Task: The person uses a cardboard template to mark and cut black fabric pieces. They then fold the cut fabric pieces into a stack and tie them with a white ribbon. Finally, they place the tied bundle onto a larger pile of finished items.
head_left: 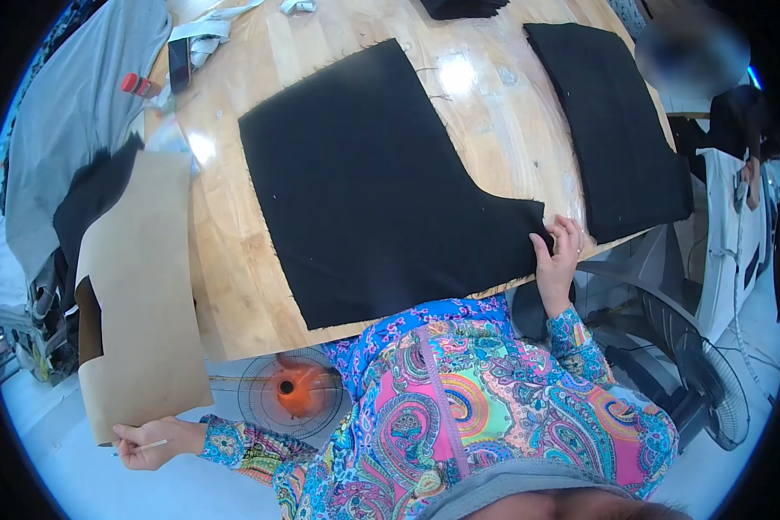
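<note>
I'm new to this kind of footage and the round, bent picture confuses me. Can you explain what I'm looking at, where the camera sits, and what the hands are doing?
There is no machine here: a person works with bare hands, and a wide fisheye camera on their head looks down, which bends straight edges. The patterned sleeves are their own arms. On the wooden table lies a large black fabric piece, with a second black piece farther right. The right hand grips the large piece's corner at the table edge. The left hand holds a brown paper pattern by its lower edge, along with a thin white stick, perhaps chalk. An orange-centred fan stands below.
</note>
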The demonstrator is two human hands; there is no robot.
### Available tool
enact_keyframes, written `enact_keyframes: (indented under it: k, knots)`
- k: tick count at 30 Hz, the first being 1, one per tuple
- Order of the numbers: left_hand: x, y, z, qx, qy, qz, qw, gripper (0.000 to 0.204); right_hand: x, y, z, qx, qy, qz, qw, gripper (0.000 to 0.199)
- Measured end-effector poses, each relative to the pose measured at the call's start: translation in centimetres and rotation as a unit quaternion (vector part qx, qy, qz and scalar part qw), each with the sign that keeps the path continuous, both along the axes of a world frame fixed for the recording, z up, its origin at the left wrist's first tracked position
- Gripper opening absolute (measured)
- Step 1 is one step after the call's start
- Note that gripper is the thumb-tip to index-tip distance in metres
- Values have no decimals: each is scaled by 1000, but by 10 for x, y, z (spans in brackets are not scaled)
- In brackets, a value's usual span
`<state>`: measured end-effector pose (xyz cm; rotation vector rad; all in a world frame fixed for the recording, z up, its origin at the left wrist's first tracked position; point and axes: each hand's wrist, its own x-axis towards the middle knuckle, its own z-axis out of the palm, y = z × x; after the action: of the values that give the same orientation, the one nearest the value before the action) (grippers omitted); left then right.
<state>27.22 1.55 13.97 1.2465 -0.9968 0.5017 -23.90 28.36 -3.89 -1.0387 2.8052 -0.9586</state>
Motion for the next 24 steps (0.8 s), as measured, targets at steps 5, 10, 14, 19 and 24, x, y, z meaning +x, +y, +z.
enact_keyframes:
  k: [5,10,14,19,24]
  knots:
    - [-1,1,3,-2,16,-7,1000,17,0,-1,-1,-32,-19,-4,999,22]
    - [2,-3,0,-6,-2,-3,1000,20,-3,6,-7,-90,-67,-41,993,19]
    - [5,-6,0,-3,-15,11,1000,18,3,0,14,-248,-336,-99,903,18]
    - [34,-12,-2,8,-62,39,997,19,0,-7,36,-357,-476,-103,797,37]
    - [-14,-10,6,-15,-153,39,987,34,2,-8,51,-384,-544,-94,740,46]
